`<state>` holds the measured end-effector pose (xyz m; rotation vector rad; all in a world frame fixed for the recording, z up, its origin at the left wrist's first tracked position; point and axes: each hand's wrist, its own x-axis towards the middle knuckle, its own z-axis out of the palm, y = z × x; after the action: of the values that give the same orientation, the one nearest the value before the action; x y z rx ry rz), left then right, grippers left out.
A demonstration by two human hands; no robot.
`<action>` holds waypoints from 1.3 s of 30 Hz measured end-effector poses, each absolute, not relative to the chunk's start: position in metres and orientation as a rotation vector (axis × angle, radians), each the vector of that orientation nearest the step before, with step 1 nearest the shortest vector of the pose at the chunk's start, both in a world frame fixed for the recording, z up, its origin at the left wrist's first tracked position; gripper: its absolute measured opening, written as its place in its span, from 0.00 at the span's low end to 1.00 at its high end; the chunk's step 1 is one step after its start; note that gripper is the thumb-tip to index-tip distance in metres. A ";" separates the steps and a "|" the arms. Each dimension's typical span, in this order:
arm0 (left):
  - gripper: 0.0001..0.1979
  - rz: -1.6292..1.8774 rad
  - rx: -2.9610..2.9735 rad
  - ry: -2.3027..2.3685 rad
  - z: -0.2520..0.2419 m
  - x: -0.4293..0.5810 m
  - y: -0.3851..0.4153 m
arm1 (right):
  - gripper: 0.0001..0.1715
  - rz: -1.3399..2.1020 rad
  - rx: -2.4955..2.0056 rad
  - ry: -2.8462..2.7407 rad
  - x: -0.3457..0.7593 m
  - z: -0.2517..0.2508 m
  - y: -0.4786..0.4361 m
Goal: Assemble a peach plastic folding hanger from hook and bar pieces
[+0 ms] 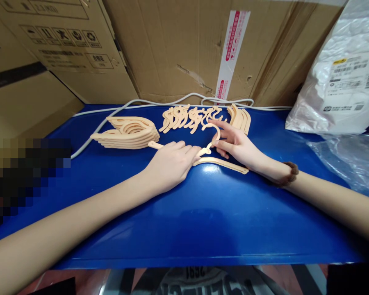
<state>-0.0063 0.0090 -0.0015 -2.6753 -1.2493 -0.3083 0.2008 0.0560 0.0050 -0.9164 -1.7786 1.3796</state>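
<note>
My left hand (174,164) is closed over a beige plastic hanger arm (154,145); one end sticks out to the left of my fingers. A beige curved hanger hook (217,132) is pinched between the thumb and fingers of my right hand (240,145). The hook's lower end meets a piece at my left fingertips; whether they are joined I cannot tell. Just below, a second hanger arm (223,162) slants on the blue table to the right, its left end by my left fingers.
Behind my hands lie a stack of nested hanger pieces (129,139), several loose hooks (180,116) and several curved arms (241,119). A white cable (135,100) runs along the cardboard boxes (178,49). A white plastic parcel (335,82) stands right on the blue table (203,229).
</note>
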 end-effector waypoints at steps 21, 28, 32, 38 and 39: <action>0.11 -1.535 -3.099 -2.531 0.015 0.004 0.023 | 0.14 0.275 -1.036 -2.749 0.221 0.026 0.027; 0.05 -2.025 -2.898 -2.739 0.018 0.016 0.022 | 0.13 0.302 -0.923 -2.701 0.228 0.015 0.031; 0.05 -2.060 -2.926 -2.701 0.016 0.015 0.020 | 0.15 0.120 -0.913 -2.754 0.230 0.011 0.028; 0.07 -1.966 -2.899 -2.808 0.015 0.007 0.023 | 0.20 0.223 -0.993 -2.773 0.233 0.013 0.025; 0.07 -1.945 -2.901 -2.829 0.015 0.006 0.023 | 0.23 0.249 -0.996 -2.763 0.234 0.014 0.025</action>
<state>0.0062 0.0234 0.0155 -2.9008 -2.8292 -1.9449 0.2336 0.0253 0.0135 -0.9962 -2.7628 0.2492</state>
